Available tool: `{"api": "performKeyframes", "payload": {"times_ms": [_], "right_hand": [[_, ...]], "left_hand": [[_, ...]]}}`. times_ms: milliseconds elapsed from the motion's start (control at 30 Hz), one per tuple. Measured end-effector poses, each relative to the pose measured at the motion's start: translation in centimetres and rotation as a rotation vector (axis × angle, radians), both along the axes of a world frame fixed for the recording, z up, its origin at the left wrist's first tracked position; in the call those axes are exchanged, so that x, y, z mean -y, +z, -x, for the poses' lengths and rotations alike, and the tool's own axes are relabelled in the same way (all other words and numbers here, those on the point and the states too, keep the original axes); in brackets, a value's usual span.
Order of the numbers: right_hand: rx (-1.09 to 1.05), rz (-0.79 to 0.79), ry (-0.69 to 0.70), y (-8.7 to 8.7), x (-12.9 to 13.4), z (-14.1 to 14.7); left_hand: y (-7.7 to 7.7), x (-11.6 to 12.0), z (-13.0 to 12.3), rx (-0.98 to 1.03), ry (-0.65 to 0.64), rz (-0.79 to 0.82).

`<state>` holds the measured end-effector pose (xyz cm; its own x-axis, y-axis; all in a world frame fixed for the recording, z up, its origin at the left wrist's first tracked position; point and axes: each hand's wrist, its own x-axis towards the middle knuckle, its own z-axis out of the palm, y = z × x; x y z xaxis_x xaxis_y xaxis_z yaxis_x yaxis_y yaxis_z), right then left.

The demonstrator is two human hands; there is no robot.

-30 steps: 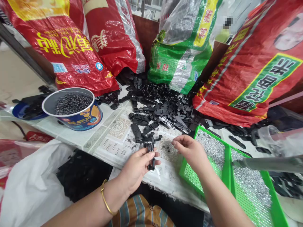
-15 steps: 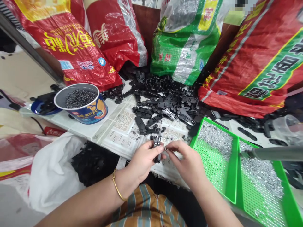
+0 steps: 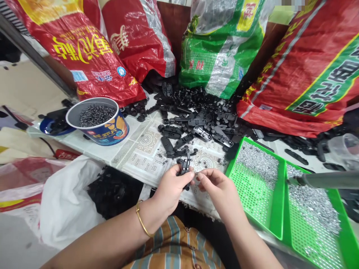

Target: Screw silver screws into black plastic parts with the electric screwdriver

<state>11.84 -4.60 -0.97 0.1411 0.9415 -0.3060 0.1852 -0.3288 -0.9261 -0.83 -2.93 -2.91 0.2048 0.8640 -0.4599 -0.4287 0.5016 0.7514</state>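
Note:
My left hand [image 3: 174,184] is closed on a black plastic part [image 3: 184,164] with small shiny round spots, held over the front edge of the table. Just to the right, my right hand [image 3: 214,184] has its thumb and index finger pinched together beside that part; whatever sits between the fingertips is too small to name. Behind the hands lies a pile of loose black plastic parts [image 3: 196,119]. To the right stands a green tray [image 3: 284,201] with two perforated compartments holding many small silvery pieces [image 3: 259,160].
A blue tub [image 3: 108,130] of small dark pieces stands at the left. Red sacks [image 3: 98,56] and a green sack [image 3: 213,59] line the back. A grey rod [image 3: 325,180] reaches over the tray from the right. An open white bag [image 3: 67,201] is at lower left.
The black part has tilted in my left hand, and its lower end shows less. My right hand's fingers are more curled. The whole view has shifted slightly.

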Motion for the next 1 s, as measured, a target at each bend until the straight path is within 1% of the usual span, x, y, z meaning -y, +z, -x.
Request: {"api": "performKeyframes", "payload": {"times_ms": [100,200,267,367,467,633,800,1000], "right_hand": [[-0.097,0.061,-0.006,0.0,-0.3,-0.2],[-0.102,0.078,0.007,0.1,-0.4,-0.3],[-0.073,0.093,0.025,0.3,-0.4,-0.1],[-0.035,0.111,0.033,0.4,-0.6,0.1],[-0.024,0.121,0.057,0.2,-0.9,0.1],[0.062,0.114,0.102,-0.1,-1.2,-0.2],[0.155,0.079,0.131,0.1,-1.2,-0.2],[0.154,0.002,0.107,-0.3,-0.9,-0.2]], "left_hand": [[0.2,0.1,0.4,0.1,-0.039,0.047],[0.2,0.1,0.7,0.191,-0.056,0.093],[0.1,0.1,0.8,0.18,-0.047,0.098],[0.0,0.0,0.8,0.103,-0.066,0.059],[0.0,-0.1,0.8,0.029,-0.092,0.011],[-0.1,-0.1,0.8,-0.014,-0.09,-0.029],[-0.1,0.0,0.7,0.024,-0.078,-0.025],[0.2,0.0,0.6,0.083,-0.102,0.018]]}}
